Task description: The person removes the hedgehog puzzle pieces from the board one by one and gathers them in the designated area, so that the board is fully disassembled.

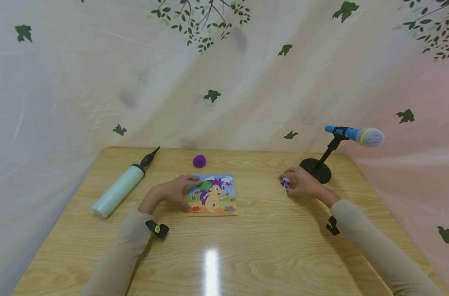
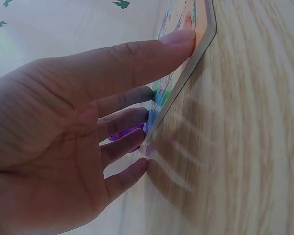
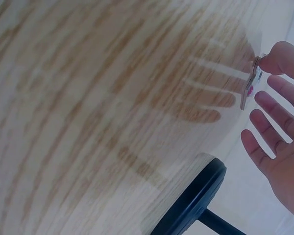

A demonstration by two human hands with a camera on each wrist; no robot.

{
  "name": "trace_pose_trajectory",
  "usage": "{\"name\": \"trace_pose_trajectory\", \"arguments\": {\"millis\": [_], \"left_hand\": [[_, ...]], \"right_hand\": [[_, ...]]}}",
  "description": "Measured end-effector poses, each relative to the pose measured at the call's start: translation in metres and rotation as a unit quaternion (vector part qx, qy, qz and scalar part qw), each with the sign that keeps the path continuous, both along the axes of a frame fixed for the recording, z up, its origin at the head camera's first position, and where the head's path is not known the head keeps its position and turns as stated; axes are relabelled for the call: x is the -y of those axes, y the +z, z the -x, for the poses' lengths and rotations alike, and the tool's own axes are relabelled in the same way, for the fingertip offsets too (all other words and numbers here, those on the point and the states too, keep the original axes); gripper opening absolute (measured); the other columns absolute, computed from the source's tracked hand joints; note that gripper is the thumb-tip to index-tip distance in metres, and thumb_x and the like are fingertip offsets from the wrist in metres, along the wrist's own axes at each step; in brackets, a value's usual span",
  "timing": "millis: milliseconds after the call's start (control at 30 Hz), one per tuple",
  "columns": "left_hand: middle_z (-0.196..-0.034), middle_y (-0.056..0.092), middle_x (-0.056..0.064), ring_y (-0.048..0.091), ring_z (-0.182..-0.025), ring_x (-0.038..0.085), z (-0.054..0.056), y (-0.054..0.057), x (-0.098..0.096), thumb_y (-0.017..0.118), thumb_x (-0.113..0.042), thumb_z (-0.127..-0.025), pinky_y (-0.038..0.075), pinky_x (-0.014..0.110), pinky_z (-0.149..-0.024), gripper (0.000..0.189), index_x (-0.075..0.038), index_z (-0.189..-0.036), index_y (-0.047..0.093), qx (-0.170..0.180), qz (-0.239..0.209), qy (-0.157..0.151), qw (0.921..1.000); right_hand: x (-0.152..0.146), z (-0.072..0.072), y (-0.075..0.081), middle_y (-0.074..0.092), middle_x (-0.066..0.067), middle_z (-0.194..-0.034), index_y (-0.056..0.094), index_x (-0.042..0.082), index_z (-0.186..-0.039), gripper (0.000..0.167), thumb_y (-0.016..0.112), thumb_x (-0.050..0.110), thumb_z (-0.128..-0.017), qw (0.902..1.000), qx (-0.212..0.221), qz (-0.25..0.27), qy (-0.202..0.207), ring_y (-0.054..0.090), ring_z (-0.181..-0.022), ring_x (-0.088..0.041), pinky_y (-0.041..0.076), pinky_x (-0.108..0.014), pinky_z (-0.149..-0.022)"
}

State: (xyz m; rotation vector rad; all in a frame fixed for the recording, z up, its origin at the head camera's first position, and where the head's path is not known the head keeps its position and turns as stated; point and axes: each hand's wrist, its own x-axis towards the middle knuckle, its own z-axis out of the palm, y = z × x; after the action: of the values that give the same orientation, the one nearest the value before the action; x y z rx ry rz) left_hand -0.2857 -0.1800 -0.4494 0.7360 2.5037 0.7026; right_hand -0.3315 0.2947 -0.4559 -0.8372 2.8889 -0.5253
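A square cartoon picture board, showing a purple-spined hedgehog among flowers, lies flat on the table. My left hand spans its left side with fingers fairly straight. In the left wrist view the thumb rests on the board's printed face near one corner, and the other fingertips touch along its edge. To the right, my right hand pinches a small flat printed piece with purple and white on it. The right wrist view shows this piece edge-on below the thumb, its outline wavy, while the other fingers spread loosely.
A blue toy microphone on a black stand stands just behind my right hand. A purple round object sits behind the board. At the left lies a pale green hand pump. A leaf-printed curtain hangs behind the table.
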Motion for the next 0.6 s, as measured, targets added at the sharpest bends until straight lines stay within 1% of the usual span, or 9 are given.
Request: {"name": "trace_pose_trajectory", "arguments": {"millis": [167, 300, 400, 500, 567, 600], "left_hand": [[-0.167, 0.025, 0.018, 0.017, -0.154, 0.048, 0.000, 0.001, 0.001, 0.087, -0.024, -0.079, 0.022, 0.068, -0.123, 0.093, -0.013, -0.158, 0.039, 0.003, -0.001, 0.006, 1.0000], [-0.167, 0.025, 0.018, 0.017, -0.154, 0.048, -0.001, 0.002, 0.001, 0.088, -0.024, -0.079, 0.022, 0.068, -0.123, 0.093, -0.013, -0.158, 0.039, 0.002, 0.000, 0.007, 1.0000], [-0.167, 0.025, 0.018, 0.017, -0.154, 0.048, -0.001, 0.003, 0.001, 0.088, -0.024, -0.079, 0.022, 0.068, -0.123, 0.093, -0.013, -0.157, 0.039, 0.001, -0.001, 0.007, 1.0000], [-0.166, 0.025, 0.018, 0.018, -0.154, 0.047, -0.003, 0.004, 0.000, 0.087, -0.023, -0.079, 0.023, 0.068, -0.123, 0.093, -0.013, -0.157, 0.039, 0.004, -0.003, 0.009, 0.9999], [-0.166, 0.026, 0.019, 0.018, -0.153, 0.048, -0.003, 0.004, 0.000, 0.087, -0.023, -0.079, 0.024, 0.068, -0.122, 0.092, -0.013, -0.157, 0.039, 0.004, -0.004, 0.011, 0.9999], [-0.166, 0.026, 0.019, 0.018, -0.153, 0.048, -0.003, 0.004, 0.000, 0.087, -0.023, -0.079, 0.025, 0.068, -0.122, 0.092, -0.013, -0.157, 0.040, 0.004, -0.004, 0.011, 0.9999]], "right_hand": [[0.001, 0.000, 0.002, 0.062, -0.020, -0.130, 0.070, 0.005, -0.129, 0.048, 0.077, 0.008, -0.081, 1.0000, 0.004, -0.005, -0.004, 0.054, -0.120, -0.040, 0.051, -0.060, -0.101], [0.003, -0.001, 0.003, 0.062, -0.023, -0.130, 0.068, 0.002, -0.130, 0.049, 0.075, 0.008, -0.082, 0.9999, -0.007, -0.008, 0.010, 0.055, -0.119, -0.042, 0.051, -0.062, -0.100], [0.009, -0.002, 0.003, 0.061, -0.026, -0.131, 0.067, 0.000, -0.131, 0.050, 0.074, 0.007, -0.082, 0.9997, -0.009, 0.004, 0.022, 0.056, -0.120, -0.045, 0.051, -0.063, -0.100], [0.019, -0.004, 0.003, 0.058, -0.028, -0.135, 0.065, 0.000, -0.134, 0.051, 0.074, 0.007, -0.084, 0.9993, 0.005, 0.027, 0.028, 0.053, -0.125, -0.047, 0.050, -0.064, -0.101], [0.030, -0.006, 0.005, 0.056, -0.028, -0.138, 0.064, 0.001, -0.136, 0.052, 0.076, 0.008, -0.085, 0.9986, 0.013, 0.038, 0.033, 0.052, -0.126, -0.047, 0.052, -0.063, -0.098], [0.036, -0.006, 0.006, 0.056, -0.027, -0.138, 0.063, 0.002, -0.136, 0.052, 0.076, 0.008, -0.086, 0.9981, 0.016, 0.045, 0.038, 0.051, -0.127, -0.047, 0.051, -0.064, -0.099]]}}
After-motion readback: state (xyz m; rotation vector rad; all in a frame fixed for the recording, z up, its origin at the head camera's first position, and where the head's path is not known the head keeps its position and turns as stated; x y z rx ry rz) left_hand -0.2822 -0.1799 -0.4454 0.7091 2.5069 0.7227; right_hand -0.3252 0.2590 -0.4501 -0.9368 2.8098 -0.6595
